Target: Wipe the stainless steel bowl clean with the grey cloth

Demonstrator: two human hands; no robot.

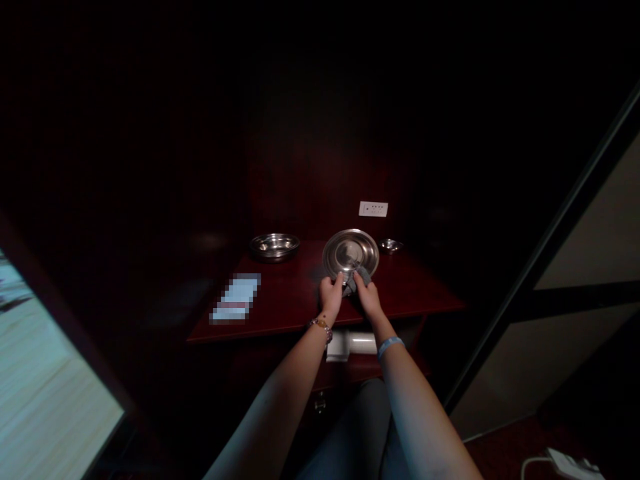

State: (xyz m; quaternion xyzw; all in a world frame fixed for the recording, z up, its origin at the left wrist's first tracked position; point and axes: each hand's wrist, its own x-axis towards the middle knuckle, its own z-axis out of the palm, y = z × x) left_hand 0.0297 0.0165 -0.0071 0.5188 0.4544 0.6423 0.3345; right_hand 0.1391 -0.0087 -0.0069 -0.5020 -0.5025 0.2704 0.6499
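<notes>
A round, shiny metal plate (343, 248) is tilted up toward me above the dark red shelf (285, 303). My left hand (331, 293) is closed on its near rim, thumb on the upper face. Beside it, my right hand (367, 293) grips a grey cloth (363, 272) and presses it against the plate's lower right part. Part of the cloth hangs between both hands. On the shelf to the left lie stacked metal plates (275, 247). A small metal bowl (391, 247) stands right of the held plate, near the back.
A pixelated, pale flat item (237, 298) lies at the shelf's left front. A white power socket (373, 209) is on the back wall. Below the shelf are white objects (361, 343). At the lower right, a white device with a cable (573, 465) rests on the floor.
</notes>
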